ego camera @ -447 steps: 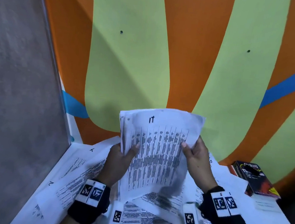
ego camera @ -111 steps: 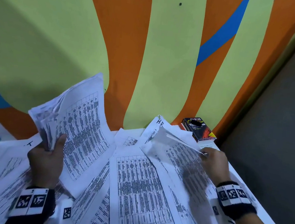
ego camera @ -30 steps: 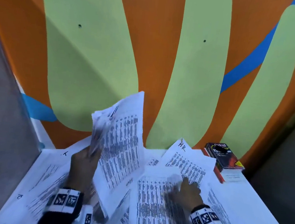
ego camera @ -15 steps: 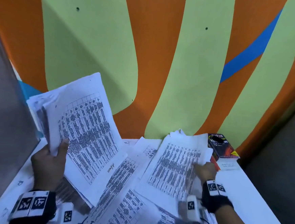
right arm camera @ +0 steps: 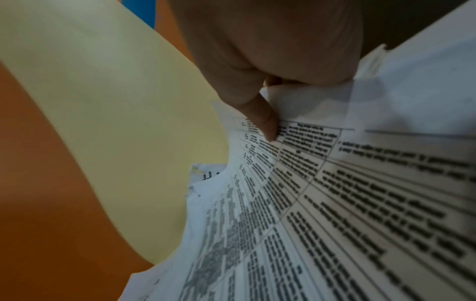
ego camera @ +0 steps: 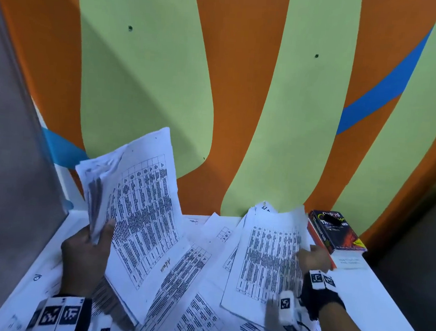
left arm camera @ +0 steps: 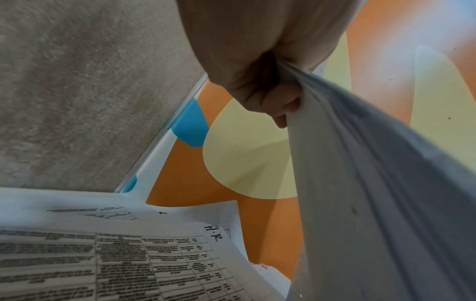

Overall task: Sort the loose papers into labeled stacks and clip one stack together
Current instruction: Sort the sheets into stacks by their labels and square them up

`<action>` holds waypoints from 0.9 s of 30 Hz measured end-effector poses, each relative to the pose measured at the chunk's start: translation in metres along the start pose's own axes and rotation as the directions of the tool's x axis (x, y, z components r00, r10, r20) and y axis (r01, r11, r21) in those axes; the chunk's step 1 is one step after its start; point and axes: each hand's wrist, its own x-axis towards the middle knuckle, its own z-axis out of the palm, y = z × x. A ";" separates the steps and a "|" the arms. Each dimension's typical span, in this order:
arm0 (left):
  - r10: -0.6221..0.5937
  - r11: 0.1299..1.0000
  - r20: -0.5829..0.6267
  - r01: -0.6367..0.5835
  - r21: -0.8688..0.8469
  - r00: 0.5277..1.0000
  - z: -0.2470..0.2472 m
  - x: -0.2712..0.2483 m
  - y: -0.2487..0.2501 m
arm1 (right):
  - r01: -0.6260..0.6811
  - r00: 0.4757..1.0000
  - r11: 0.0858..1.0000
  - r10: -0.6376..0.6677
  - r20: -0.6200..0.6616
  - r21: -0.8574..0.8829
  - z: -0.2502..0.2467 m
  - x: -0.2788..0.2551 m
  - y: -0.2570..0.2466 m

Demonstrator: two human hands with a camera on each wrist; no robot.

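My left hand (ego camera: 87, 249) grips a thick bundle of printed papers (ego camera: 140, 211) by its left edge and holds it raised and tilted over the table's left side; the top sheet carries the handwritten word "Admin". In the left wrist view the fingers (left arm camera: 270, 101) curl round the bundle (left arm camera: 373, 183). My right hand (ego camera: 311, 259) pinches the right edge of a single printed sheet (ego camera: 269, 260) at the right. That sheet lies over a stack whose handwritten label (ego camera: 264, 208) peeks out at the wall. In the right wrist view the thumb (right arm camera: 262, 120) presses on the sheet (right arm camera: 335, 203).
Loose printed sheets (ego camera: 190, 306) cover the white table (ego camera: 383, 309). A sheet marked "H.R" (left arm camera: 213, 234) lies below the left hand. A black and red thesaurus book (ego camera: 336, 234) lies at the back right against the painted wall. A grey partition (ego camera: 7, 175) stands on the left.
Over the last second the right hand slid a sheet from the table's middle to the right stack by the book. The left hand's bundle moved slightly right and lower.
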 end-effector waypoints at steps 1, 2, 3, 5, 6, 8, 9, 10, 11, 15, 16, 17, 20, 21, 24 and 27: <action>0.017 1.000 0.006 -0.017 0.012 1.000 0.001 0.000 -0.003 | 0.009 0.999 0.999 -0.007 -0.051 0.040 -0.002 -0.004 -0.006; 0.048 0.999 0.013 -0.049 0.024 0.999 0.001 -0.001 -0.006 | 0.038 0.998 0.996 -0.033 -0.056 0.078 -0.004 -0.007 -0.010; 0.081 0.996 0.016 -0.081 0.032 0.997 0.001 -0.001 -0.008 | 0.121 0.992 0.986 -0.116 -0.045 0.117 -0.007 -0.010 -0.014; 0.117 0.991 0.021 -0.118 0.056 0.993 -0.001 -0.002 -0.012 | 0.305 0.950 0.943 -0.311 0.029 0.130 -0.020 -0.015 -0.019; 0.125 0.990 0.026 -0.126 0.066 0.992 -0.002 -0.001 -0.014 | 0.376 0.922 0.917 -0.384 0.044 0.132 -0.030 -0.018 -0.021; 0.098 0.993 0.017 -0.099 0.063 0.995 -0.004 -0.001 -0.017 | 0.499 0.860 0.850 -0.510 0.027 0.167 -0.053 -0.025 -0.031; 0.063 0.997 0.006 -0.063 0.053 0.998 -0.004 -0.001 -0.018 | 0.540 0.836 0.820 -0.548 -0.014 0.192 -0.065 -0.026 -0.036; 0.031 0.999 -0.003 -0.031 0.044 1.000 -0.005 -0.001 -0.019 | 0.558 0.824 0.790 -0.564 -0.055 0.254 -0.078 -0.029 -0.042; 0.013 0.999 -0.013 -0.013 0.040 1.000 -0.006 0.000 -0.020 | 0.556 0.821 0.754 -0.564 -0.088 0.350 -0.091 -0.036 -0.049; 0.002 1.000 -0.065 -0.001 0.022 0.998 -0.016 -0.001 -0.015 | 0.320 0.898 0.641 -0.440 -0.007 0.698 -0.111 -0.040 -0.064; 0.003 1.000 -0.072 -0.001 0.025 0.997 -0.019 0.000 -0.013 | 0.154 0.923 0.613 -0.369 0.109 0.775 -0.101 -0.035 -0.060; 0.014 0.999 -0.080 -0.011 0.042 0.997 -0.023 0.001 -0.011 | -0.012 0.908 0.575 -0.337 0.250 0.818 -0.089 -0.030 -0.055; 0.035 0.989 -0.123 -0.016 0.145 0.992 -0.036 0.004 -0.011 | -0.301 0.804 0.651 -0.219 0.553 0.697 -0.045 -0.046 -0.043; 0.031 0.986 -0.129 -0.009 0.165 0.991 -0.040 0.004 -0.011 | -0.313 0.772 0.681 -0.224 0.595 0.662 -0.037 -0.064 -0.042; -0.049 0.989 -0.147 0.068 0.133 0.988 -0.052 0.003 -0.017 | -0.330 0.708 0.777 -0.173 0.685 0.537 0.004 -0.113 -0.036; -0.138 0.978 -0.180 0.162 0.128 0.974 -0.064 -0.001 -0.024 | -0.292 0.691 0.851 -0.128 0.711 0.437 0.061 -0.129 -0.020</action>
